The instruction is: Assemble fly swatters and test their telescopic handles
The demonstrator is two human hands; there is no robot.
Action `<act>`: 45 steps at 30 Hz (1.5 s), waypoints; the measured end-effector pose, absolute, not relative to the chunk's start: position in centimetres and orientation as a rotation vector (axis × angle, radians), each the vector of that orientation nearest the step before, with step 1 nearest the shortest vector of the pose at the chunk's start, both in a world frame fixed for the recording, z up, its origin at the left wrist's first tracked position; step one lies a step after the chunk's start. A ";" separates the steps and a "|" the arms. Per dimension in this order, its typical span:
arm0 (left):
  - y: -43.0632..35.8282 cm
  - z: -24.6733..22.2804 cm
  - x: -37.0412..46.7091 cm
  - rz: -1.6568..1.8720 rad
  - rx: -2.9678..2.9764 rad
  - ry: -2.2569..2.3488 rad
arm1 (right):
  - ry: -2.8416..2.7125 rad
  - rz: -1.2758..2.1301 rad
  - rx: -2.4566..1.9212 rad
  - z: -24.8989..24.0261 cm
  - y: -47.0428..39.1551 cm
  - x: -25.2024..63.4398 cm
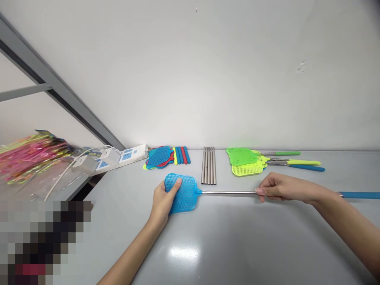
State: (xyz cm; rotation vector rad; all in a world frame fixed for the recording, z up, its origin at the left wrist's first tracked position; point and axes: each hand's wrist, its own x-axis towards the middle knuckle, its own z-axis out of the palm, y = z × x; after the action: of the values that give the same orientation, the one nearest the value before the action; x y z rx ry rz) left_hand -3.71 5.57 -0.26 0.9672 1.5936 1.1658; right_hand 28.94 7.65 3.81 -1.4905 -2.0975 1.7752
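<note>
- Blue swatter head [185, 194]: at the left end of a metal rod [228, 192]. The left hand [162, 200] grasps its left edge, thumb on top; a hard squeeze could flex the perforated plastic.
- Metal rod: pinched partway along by the right hand [276, 186]. Smooth metal could slide through so light a hold under a pull.
- Slim neck [198, 191]: joins head and rod; opposing pulls or a sideways twist might loosen or bend it.
- Blue handle [360, 195]: beyond the right hand, in line with the rod, its far end out of view; a knock there could go unnoticed.
- Metal tubes [209, 166]: side by side on the surface [237, 245], just behind the rod; a backward sweep could set them rolling toward the swatter pile [251, 161].
</note>
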 end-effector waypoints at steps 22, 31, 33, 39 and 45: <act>5.1 -1.4 -3.4 1.200 1.201 1.772 | -1.860 2.133 -1.370 1.9 7.5 28.4; 5.1 -1.8 -3.7 1.252 1.154 1.738 | -1.718 2.277 -1.330 1.1 7.5 28.5; 5.0 -1.8 -3.6 1.255 1.146 1.716 | -1.700 2.300 -1.318 0.8 7.6 28.6; 4.7 -1.4 -3.2 1.259 1.127 1.702 | -1.662 2.338 -1.315 0.6 7.7 28.7; 4.9 -0.8 -3.0 1.256 1.034 1.652 | -1.681 2.303 -1.310 0.8 7.6 28.6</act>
State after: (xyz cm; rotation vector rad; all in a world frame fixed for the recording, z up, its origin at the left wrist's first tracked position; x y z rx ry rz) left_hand -2.96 4.93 -0.85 1.0345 1.6525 1.2558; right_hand 28.60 7.59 0.77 -1.3104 -1.6809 2.3034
